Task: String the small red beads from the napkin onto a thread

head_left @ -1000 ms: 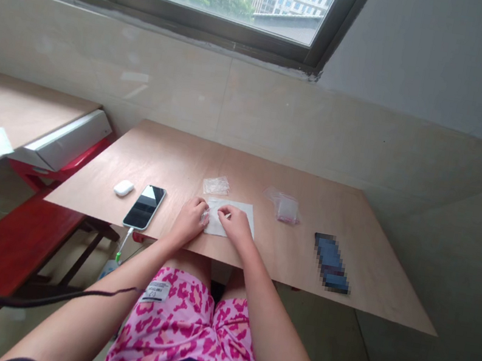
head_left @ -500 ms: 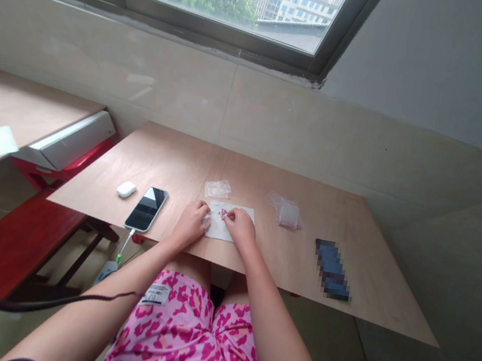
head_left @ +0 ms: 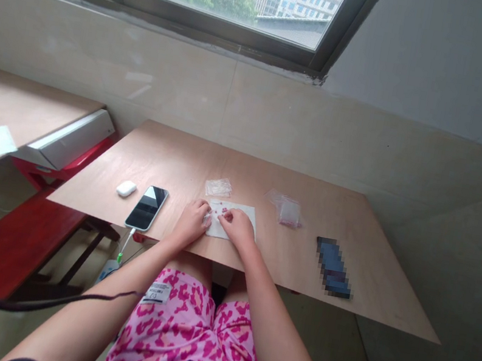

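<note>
A white sheet (head_left: 249, 211) lies flat near the table's front edge, with several small red pieces (head_left: 224, 209) scattered on it; they look like beads. My left hand (head_left: 192, 221) rests at the sheet's left edge, its fingers closed on a small clear plastic bag (head_left: 207, 218). Over the sheet, just right of the bag, my right hand (head_left: 237, 227) has thumb and fingertips pressed together. Whatever sits in that pinch is too small to make out.
Clear plastic bags (head_left: 218, 187) lie behind the sheet, and a pile of clear packets (head_left: 288, 212) lies to the right. A phone (head_left: 147, 208) on a cable and a white earbud case (head_left: 126, 188) are on the left. A pixelated dark object (head_left: 333, 267) lies far right.
My right hand has shifted slightly left, closer to the bag. The red pieces on the sheet lie more spread out. My left hand stays in place.
</note>
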Demonstrator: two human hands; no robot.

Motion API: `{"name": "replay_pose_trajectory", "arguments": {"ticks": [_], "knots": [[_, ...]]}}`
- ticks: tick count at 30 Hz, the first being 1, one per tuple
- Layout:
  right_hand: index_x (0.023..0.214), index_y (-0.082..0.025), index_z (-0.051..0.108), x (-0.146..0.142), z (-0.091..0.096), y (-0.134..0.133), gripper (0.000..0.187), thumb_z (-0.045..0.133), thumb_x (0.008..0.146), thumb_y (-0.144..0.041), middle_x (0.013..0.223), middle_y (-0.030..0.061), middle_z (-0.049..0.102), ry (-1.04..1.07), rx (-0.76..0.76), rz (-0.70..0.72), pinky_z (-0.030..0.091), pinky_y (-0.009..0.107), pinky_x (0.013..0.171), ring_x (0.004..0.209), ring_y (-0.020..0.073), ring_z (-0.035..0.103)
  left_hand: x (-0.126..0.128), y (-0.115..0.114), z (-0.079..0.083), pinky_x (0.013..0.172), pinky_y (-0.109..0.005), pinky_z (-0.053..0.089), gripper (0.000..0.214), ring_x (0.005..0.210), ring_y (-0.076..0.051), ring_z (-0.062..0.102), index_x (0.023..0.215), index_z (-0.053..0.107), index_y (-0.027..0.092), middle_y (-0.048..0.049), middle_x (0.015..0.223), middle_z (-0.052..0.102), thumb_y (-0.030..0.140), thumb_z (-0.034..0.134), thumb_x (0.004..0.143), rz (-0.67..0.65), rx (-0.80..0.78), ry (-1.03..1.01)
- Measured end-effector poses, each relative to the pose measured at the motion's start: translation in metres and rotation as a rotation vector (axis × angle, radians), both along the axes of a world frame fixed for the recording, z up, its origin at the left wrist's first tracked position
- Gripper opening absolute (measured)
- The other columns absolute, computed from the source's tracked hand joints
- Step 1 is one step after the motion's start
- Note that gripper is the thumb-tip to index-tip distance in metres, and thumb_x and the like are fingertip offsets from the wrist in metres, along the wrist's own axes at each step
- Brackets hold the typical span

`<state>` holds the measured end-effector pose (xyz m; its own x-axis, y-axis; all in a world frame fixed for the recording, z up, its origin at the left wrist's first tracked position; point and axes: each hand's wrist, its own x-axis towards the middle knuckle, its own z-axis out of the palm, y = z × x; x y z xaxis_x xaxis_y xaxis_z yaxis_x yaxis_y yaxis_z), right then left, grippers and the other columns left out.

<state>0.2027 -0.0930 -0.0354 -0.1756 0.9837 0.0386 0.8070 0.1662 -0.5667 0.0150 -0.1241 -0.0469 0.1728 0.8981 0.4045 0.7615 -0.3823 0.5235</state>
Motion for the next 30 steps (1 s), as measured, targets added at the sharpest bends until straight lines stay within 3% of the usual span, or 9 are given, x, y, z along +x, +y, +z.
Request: {"name": "replay_pose_trajectory", "arguments": {"ticks": [5, 11, 17, 22, 26, 30], "knots": [[0.079, -0.02, 0.072, 0.0, 0.001, -0.006, 0.005, 0.073, 0.083, -0.022, 0.09, 0.0077, 0.075, 0.112, -0.01, 0.001, 0.049, 0.03, 0.083, 0.086, 0.0223, 0.069, 0.0, 0.0, 0.0, 0.092, -0.043, 0.05, 0.014, 0.101, -0.029, 0.06, 0.098, 0.063, 0.02, -0.0105, 0.108, 0.064, 0.013, 0.066, 0.086, 0.009, -0.011, -0.003], [0.093, -0.018, 0.074, -0.009, 0.005, -0.005, 0.025, 0.056, 0.096, -0.035, 0.093, 0.0077, 0.077, 0.288, -0.008, -0.072, 0.055, 0.03, 0.077, 0.085, 0.0219, 0.071, -0.001, 0.001, -0.001, 0.092, -0.043, 0.05, 0.015, 0.101, -0.028, 0.06, 0.097, 0.063, 0.02, -0.0104, 0.108, 0.065, 0.011, 0.065, 0.085, 0.011, -0.013, -0.031], [0.104, -0.02, 0.076, -0.03, 0.013, -0.013, 0.022, 0.063, 0.091, -0.03, 0.093, 0.0034, 0.079, 0.523, -0.093, 0.125, 0.056, 0.026, 0.07, 0.072, 0.0169, 0.07, -0.002, 0.002, -0.003, 0.09, -0.04, 0.05, 0.012, 0.099, -0.027, 0.062, 0.096, 0.062, 0.02, -0.0087, 0.103, 0.065, 0.012, 0.062, 0.087, 0.015, -0.024, -0.081], [0.104, -0.019, 0.075, -0.018, 0.012, -0.001, 0.018, 0.061, 0.095, -0.024, 0.099, 0.0059, 0.078, 0.268, 0.002, -0.006, 0.054, 0.027, 0.08, 0.082, 0.0179, 0.071, -0.003, 0.003, -0.004, 0.088, -0.039, 0.05, 0.01, 0.097, -0.026, 0.062, 0.093, 0.061, 0.02, -0.0083, 0.101, 0.065, 0.013, 0.062, 0.087, 0.024, -0.02, -0.102], [0.099, -0.02, 0.077, -0.017, 0.006, 0.007, 0.013, 0.068, 0.089, -0.019, 0.099, 0.0076, 0.075, 0.15, 0.025, 0.011, 0.05, 0.03, 0.087, 0.091, 0.0211, 0.069, -0.003, 0.004, -0.004, 0.088, -0.039, 0.05, 0.01, 0.097, -0.026, 0.062, 0.093, 0.061, 0.02, -0.0082, 0.1, 0.065, 0.013, 0.063, 0.086, 0.026, -0.032, -0.105], [0.092, -0.021, 0.076, -0.025, 0.004, 0.009, 0.009, 0.069, 0.088, -0.019, 0.099, 0.0077, 0.073, 0.074, 0.033, 0.037, 0.048, 0.028, 0.083, 0.089, 0.0208, 0.067, -0.002, 0.005, -0.005, 0.089, -0.04, 0.05, 0.01, 0.096, -0.026, 0.062, 0.092, 0.061, 0.021, -0.0077, 0.099, 0.065, 0.013, 0.062, 0.086, 0.029, -0.026, -0.103]]}}
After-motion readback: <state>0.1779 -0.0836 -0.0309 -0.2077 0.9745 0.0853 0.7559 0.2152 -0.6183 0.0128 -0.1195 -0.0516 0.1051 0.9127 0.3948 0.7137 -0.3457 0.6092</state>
